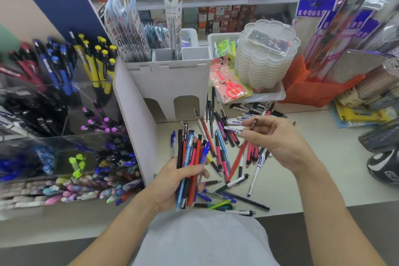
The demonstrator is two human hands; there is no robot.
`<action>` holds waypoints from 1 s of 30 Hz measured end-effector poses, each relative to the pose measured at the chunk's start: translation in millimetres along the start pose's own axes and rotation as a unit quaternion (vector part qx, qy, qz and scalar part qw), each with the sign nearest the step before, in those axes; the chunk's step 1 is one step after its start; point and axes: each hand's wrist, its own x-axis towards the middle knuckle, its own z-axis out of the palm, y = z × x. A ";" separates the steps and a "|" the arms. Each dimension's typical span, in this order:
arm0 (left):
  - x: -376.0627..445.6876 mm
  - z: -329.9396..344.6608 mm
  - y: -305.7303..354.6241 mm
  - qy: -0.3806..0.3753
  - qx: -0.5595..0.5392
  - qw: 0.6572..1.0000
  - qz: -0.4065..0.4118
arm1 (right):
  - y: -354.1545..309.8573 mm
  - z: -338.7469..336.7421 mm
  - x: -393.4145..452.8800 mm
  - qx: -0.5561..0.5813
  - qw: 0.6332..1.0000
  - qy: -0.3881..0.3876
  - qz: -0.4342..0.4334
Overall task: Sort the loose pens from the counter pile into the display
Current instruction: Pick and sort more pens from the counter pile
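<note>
Scattered heap of loose plastic pens [232, 157] on pale worktop [313, 168], right of white slotted cardboard stand [170, 80]; axes mostly pointing away. Directly under right hand [274, 140], nearer. Right grip: fingers loosely curled, pinching small dark pen [254, 123]. Left hand [174, 181] clamps upright multicoloured pen bundle [191, 168], beside stand.

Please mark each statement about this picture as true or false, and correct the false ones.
1. The left hand grips a bundle of pens. True.
2. The right hand rests flat on the counter. False: it is raised above the loose pens, pinching a small dark pen at the fingertips.
3. The packaged scissors have red handles. True.
4. The yellow-capped pens lie on the counter. False: they stand in the display at the left.
5. A stack of clear plastic trays stands behind the scissors. True.
</note>
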 end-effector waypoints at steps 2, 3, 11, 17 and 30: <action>-1.0 1.6 1.0 -0.019 0.025 1.000 -0.005 | 9.6 21.6 1.6 -0.056 0.997 -0.049 0.022; -1.1 3.1 1.0 -0.026 0.032 0.999 -0.008 | 14.5 33.4 1.7 -0.075 0.995 -0.063 0.032; -1.9 -1.0 -5.8 -0.020 0.057 0.997 -0.048 | 33.0 61.5 0.8 -0.083 0.980 -0.160 0.080; -0.9 -1.9 -7.2 -0.042 0.065 0.996 -0.037 | 36.6 56.9 5.1 -0.018 0.974 -0.200 0.101; -2.6 2.4 -12.4 -0.001 0.040 0.999 -0.032 | 47.0 43.8 4.0 0.019 0.983 -0.178 0.047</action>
